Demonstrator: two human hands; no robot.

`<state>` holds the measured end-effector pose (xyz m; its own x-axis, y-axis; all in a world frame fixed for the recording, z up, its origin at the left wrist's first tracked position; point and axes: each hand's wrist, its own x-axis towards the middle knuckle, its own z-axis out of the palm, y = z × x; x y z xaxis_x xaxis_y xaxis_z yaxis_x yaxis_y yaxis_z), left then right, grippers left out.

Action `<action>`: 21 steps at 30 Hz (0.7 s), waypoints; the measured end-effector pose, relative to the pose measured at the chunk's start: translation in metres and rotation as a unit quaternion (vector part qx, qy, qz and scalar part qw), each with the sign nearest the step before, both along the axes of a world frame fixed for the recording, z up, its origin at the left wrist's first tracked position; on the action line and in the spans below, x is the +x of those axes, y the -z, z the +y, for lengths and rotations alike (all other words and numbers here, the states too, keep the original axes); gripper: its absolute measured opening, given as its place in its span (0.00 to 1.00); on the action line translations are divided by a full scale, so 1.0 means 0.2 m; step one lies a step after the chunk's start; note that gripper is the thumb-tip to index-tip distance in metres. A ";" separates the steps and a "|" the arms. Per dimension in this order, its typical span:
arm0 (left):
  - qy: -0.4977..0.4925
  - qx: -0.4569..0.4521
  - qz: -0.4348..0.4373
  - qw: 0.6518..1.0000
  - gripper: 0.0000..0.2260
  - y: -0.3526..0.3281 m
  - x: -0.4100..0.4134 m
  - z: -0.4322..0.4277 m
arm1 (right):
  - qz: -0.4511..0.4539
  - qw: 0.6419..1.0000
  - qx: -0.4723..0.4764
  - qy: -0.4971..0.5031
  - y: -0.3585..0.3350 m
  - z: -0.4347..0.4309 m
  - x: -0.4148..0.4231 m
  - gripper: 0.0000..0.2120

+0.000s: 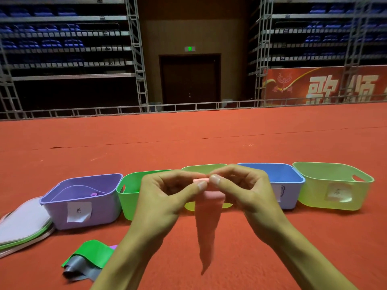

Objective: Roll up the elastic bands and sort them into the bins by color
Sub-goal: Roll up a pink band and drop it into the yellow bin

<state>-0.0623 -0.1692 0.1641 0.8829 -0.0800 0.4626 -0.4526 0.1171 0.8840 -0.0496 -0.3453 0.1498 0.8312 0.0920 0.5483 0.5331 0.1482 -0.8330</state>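
A pink elastic band [206,229] hangs in the air in front of me, its top end folded into a small roll. My left hand [165,195] and my right hand [245,191] both pinch that rolled top edge between thumb and fingers. The rest of the band dangles to a point above the red carpet. Behind my hands stands a row of bins: purple bin [83,203] with a small purple roll [94,194] inside, green bin [129,193], yellow-green bin [201,168] mostly hidden, blue bin [287,185] and pale green bin [333,185].
A green band [92,253] lies over a grey band [77,271] on the carpet at lower left, with a bit of a purple one beside them. A stack of flat lids [23,225] sits left of the purple bin. Red carpet [314,248] spreads all around.
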 end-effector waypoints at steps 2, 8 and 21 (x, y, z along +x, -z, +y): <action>-0.014 0.006 -0.005 1.000 0.07 0.01 0.01 0.00 | -0.005 1.000 -0.007 0.014 0.00 0.00 0.00 0.08; -0.018 -0.003 -0.002 1.000 0.10 0.01 0.00 0.00 | -0.032 0.999 -0.011 0.000 -0.01 -0.01 0.00 0.04; 0.007 0.013 -0.012 1.000 0.07 -0.02 -0.03 0.01 | -0.012 1.000 0.005 -0.004 -0.04 -0.01 -0.03 0.05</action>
<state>-0.0675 -0.1676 0.1685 0.8702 -0.1054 0.4814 -0.4723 0.1004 0.8757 -0.0550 -0.3467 0.1573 0.8168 0.0929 0.5693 0.5519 0.1614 -0.8181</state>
